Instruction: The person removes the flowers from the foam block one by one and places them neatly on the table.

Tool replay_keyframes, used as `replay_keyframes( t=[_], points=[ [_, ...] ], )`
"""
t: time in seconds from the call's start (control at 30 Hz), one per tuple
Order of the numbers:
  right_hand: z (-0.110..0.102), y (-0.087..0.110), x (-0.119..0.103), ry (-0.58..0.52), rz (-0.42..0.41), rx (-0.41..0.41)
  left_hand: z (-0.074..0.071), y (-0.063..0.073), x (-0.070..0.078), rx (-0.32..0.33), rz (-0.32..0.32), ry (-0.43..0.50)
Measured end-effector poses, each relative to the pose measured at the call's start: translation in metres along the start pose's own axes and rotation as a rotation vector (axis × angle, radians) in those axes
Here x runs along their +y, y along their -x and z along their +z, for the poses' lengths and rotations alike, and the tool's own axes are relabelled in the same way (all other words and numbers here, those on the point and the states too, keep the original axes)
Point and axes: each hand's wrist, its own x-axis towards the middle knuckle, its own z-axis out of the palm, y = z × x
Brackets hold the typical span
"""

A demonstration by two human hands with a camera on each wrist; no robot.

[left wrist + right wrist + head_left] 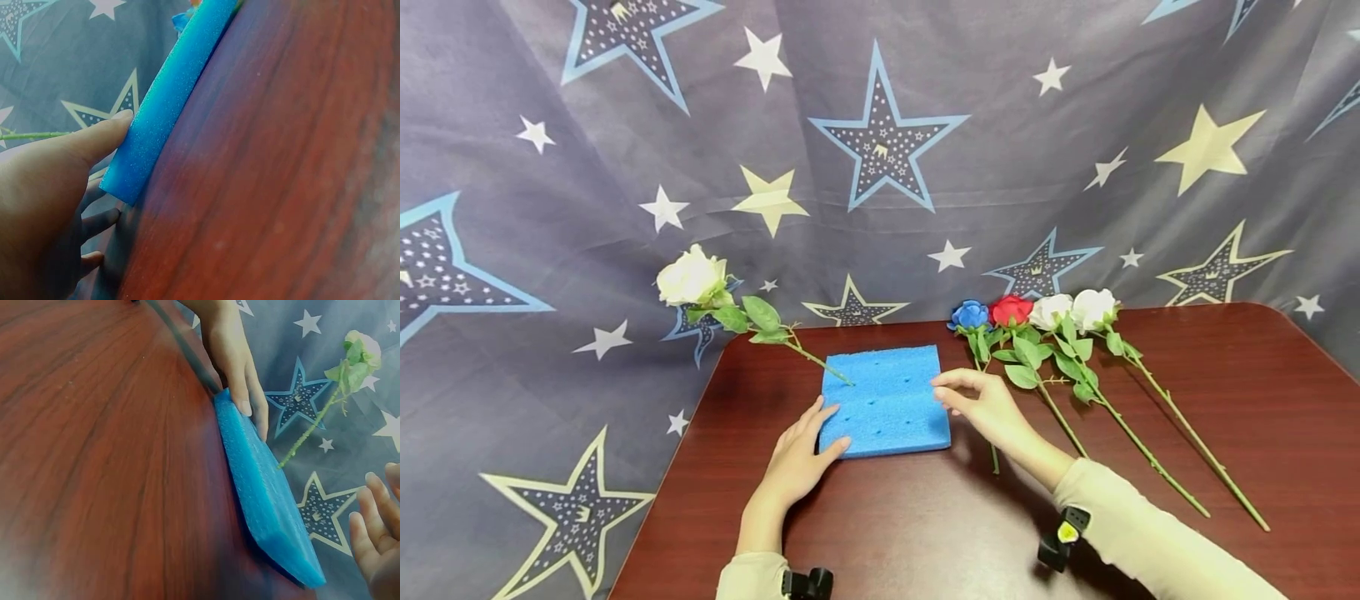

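Note:
A blue foam block [887, 408] with several small holes in its top lies flat on the table. One white rose [692, 277] stands in its upper left part, the green stem [816, 360] leaning left. My left hand [796, 462] rests at the block's left edge, thumb and index finger touching the top. In the left wrist view the thumb [103, 134] lies against the block's edge. Just by the block's right side hovers my right hand [988, 408], fingers loosely bent and holding nothing. The right wrist view shows its fingers [381, 519] apart from the foam.
To the right lie a blue rose [970, 315], a red rose [1011, 310] and two white roses, one [1051, 312] beside the other [1093, 310], stems toward me. A star-patterned curtain [1000, 183] hangs behind the dark red wooden table [910, 533].

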Motion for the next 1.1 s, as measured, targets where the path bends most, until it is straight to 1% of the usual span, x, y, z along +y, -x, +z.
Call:
replay_keyframes(
  t=[0.17,0.3,0.47,0.67,0.77,0.87,1.1],
  points=[
    [0.015,-0.009,0.004,0.001,-0.032,-0.01,0.0,-0.001,0.0,0.001,0.001,-0.002],
    [0.026,-0.014,0.009,0.013,-0.053,0.0,0.001,-0.002,0.0,0.001,0.003,-0.003],
    [0.039,-0.023,0.015,0.037,-0.052,0.023,0.001,-0.001,-0.001,-0.002,0.0,0.0],
    [0.051,-0.039,0.023,0.052,-0.079,0.072,0.001,0.0,-0.001,0.008,-0.007,-0.003],
    [0.056,-0.045,0.026,0.06,-0.077,0.077,0.001,0.0,-0.001,0.006,-0.017,-0.011],
    [0.06,-0.051,0.027,0.083,-0.078,0.08,0.001,-0.001,0.0,0.009,-0.018,-0.01],
    [0.072,-0.068,0.029,0.161,-0.11,0.078,0.0,-0.002,0.001,0.01,-0.015,-0.014]
  ],
)
